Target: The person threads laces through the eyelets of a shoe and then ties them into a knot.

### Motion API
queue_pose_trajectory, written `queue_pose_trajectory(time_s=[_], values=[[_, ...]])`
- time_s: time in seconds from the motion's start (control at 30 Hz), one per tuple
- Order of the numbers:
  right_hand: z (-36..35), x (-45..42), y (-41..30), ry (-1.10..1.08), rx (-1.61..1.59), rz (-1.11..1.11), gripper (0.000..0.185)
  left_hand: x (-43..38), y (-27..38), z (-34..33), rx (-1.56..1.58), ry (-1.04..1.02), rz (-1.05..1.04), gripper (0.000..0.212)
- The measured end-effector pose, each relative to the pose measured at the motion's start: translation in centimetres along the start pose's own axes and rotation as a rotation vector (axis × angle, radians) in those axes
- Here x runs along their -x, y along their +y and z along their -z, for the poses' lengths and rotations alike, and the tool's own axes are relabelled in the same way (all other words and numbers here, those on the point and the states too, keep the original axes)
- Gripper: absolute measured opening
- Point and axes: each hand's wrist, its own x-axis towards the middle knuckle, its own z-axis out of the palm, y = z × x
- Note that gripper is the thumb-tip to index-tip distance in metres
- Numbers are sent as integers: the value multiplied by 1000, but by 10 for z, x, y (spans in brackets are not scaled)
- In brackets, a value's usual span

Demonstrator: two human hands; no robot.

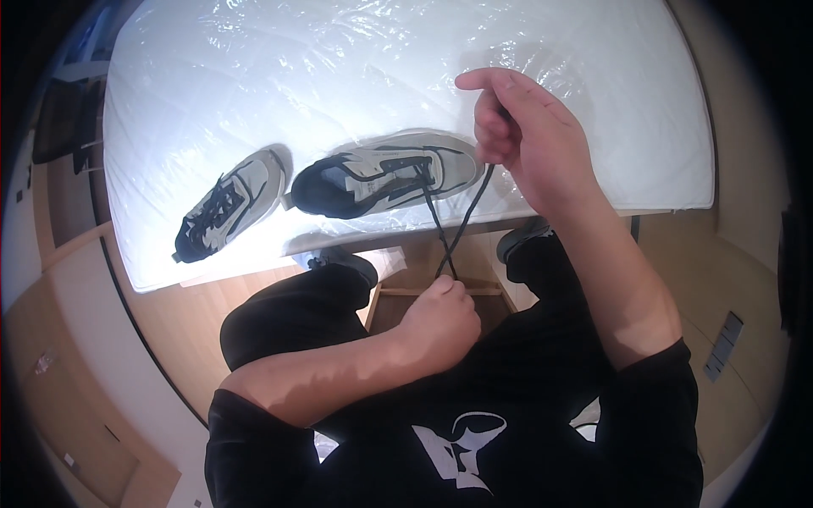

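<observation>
A grey and black sneaker (387, 174) lies on the plastic-covered white mattress, toe pointing right. A dark shoelace (434, 209) runs from its front eyelets over the mattress edge towards me. My left hand (444, 317) is closed on the lace in front of my body. Up at the right, my right hand (530, 130) has its lower fingers curled on another stretch of the lace, with the index finger extended. The two strands cross just above my left hand. The matching sneaker (232, 200) lies at the left, dark laces threaded across its tongue.
The mattress (254, 82) has glossy wrinkled plastic and a front edge close to my knees. Below it, between my legs, is a wooden frame (438, 293). A grey strip-like object (724, 346) lies on the floor at the right.
</observation>
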Motion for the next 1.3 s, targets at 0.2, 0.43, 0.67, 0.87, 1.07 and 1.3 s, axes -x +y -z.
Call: queue_pose_trajectory(time_s=[0.2,0.43,0.67,0.87,1.07,1.3], values=[[-5,-3,52,-6,673,-321,34,-2,-27,15,406,442,139,18],[4,4,105,-199,595,-379,25,6,-105,6,227,318,649,21],[-8,-1,135,8,521,-473,14,0,-112,-2,167,310,725,18],[-15,0,136,86,504,-456,15,-3,-109,0,422,368,747,10],[-22,4,132,124,442,-402,15,-3,-111,8,519,305,774,15],[-32,9,126,201,210,-554,15,-3,-112,11,578,270,828,18]])
